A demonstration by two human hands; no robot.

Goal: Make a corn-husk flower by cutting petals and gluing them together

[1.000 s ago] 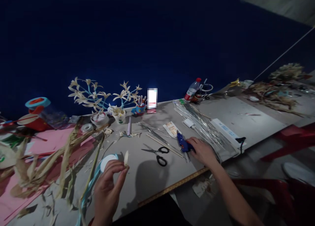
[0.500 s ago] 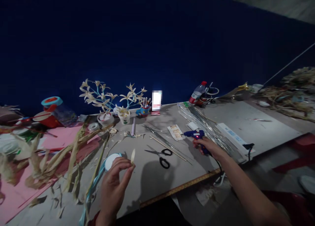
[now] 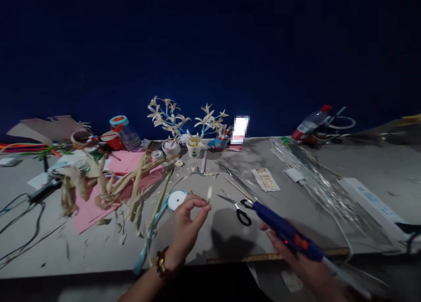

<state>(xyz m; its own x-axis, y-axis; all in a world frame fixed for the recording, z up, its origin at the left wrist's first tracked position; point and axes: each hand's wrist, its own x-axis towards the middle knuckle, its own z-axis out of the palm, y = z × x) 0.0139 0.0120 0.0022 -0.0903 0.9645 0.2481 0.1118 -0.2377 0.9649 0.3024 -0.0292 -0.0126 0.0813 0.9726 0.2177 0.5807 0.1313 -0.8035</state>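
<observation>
Between thumb and forefinger, my left hand (image 3: 189, 221) pinches a small pale petal (image 3: 209, 193), held upright above the table. My right hand (image 3: 292, 254) is closed around a blue glue gun (image 3: 287, 232) with a small red light, its nozzle pointing left toward the petal but apart from it. That hand is somewhat blurred. Scissors with black handles (image 3: 242, 215) lie open on the table between the two hands. Just behind my left hand is a white ribbon spool (image 3: 176, 200) with light blue ribbon trailing from it.
Potted pale flowers (image 3: 194, 146) stand at the back beside a lit phone (image 3: 239, 131). Dried husks (image 3: 108, 183) and pink paper (image 3: 95, 210) cover the left side. Bundled wires (image 3: 315, 179), a power strip (image 3: 371, 201) and a tilted bottle (image 3: 312, 123) are at right.
My right hand has lifted the glue gun from farther back on the table, closer to me and toward the left hand. The view has turned left; the left hand keeps its pinch on the petal.
</observation>
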